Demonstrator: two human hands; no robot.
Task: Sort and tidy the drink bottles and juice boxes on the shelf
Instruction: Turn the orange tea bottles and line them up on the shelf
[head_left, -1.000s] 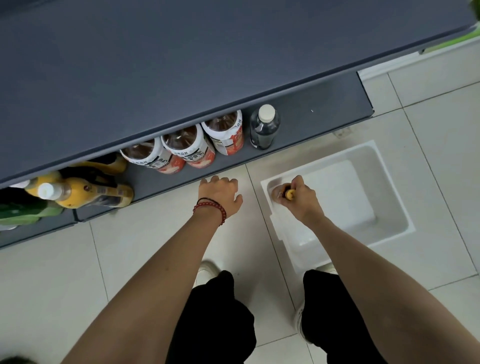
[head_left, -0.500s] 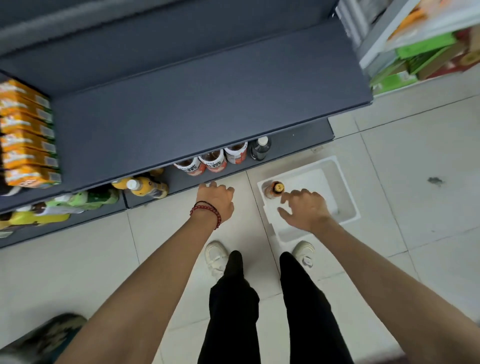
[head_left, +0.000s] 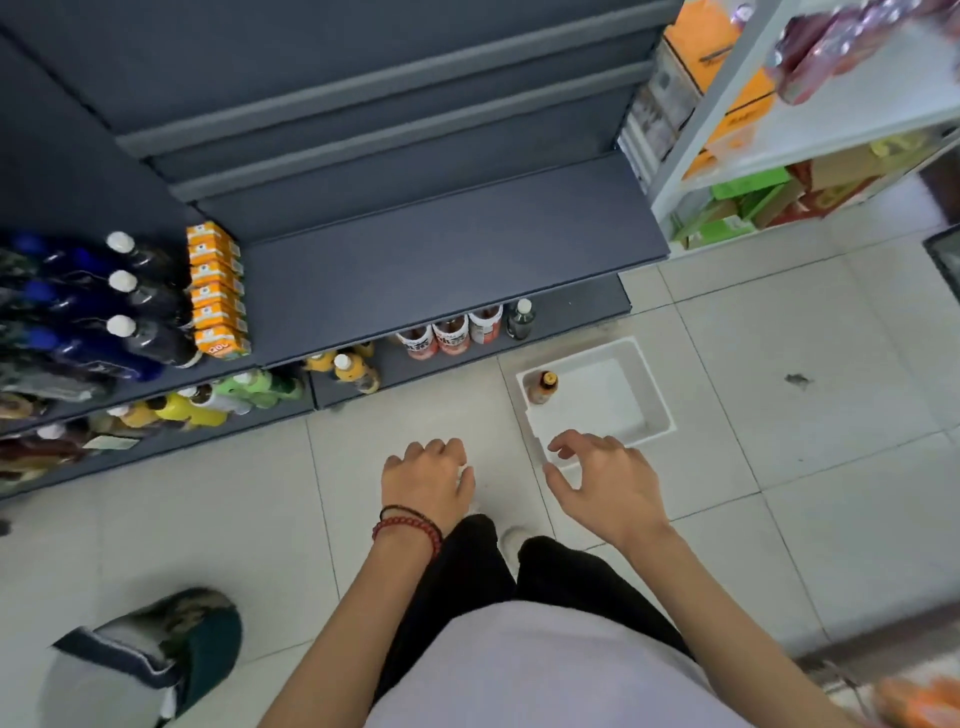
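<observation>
A small brown bottle with a yellow cap (head_left: 541, 387) stands in the far left corner of a white tub (head_left: 652, 384) on the floor. My right hand (head_left: 602, 480) hovers over the tub's near edge, fingers spread and holding nothing. My left hand (head_left: 426, 478), with a red bead bracelet at the wrist, hangs loosely curled and holds nothing. On the bottom shelf stand three brown bottles with red and white labels (head_left: 451, 332) and a dark bottle with a white cap (head_left: 520, 318). Orange juice boxes (head_left: 218, 291) line the shelf above.
The dark grey shelf unit (head_left: 441, 260) fills the upper view. Dark blue bottles (head_left: 130, 306) stand at its left; yellow and green bottles (head_left: 218, 397) lie lower down. A white rack with boxes (head_left: 753, 156) stands right. A bag (head_left: 150, 660) lies on the floor near left.
My right hand let go of the small yellow-capped bottle in the tub and pulled back. I rose from a crouch, so both hands are farther from the shelf.
</observation>
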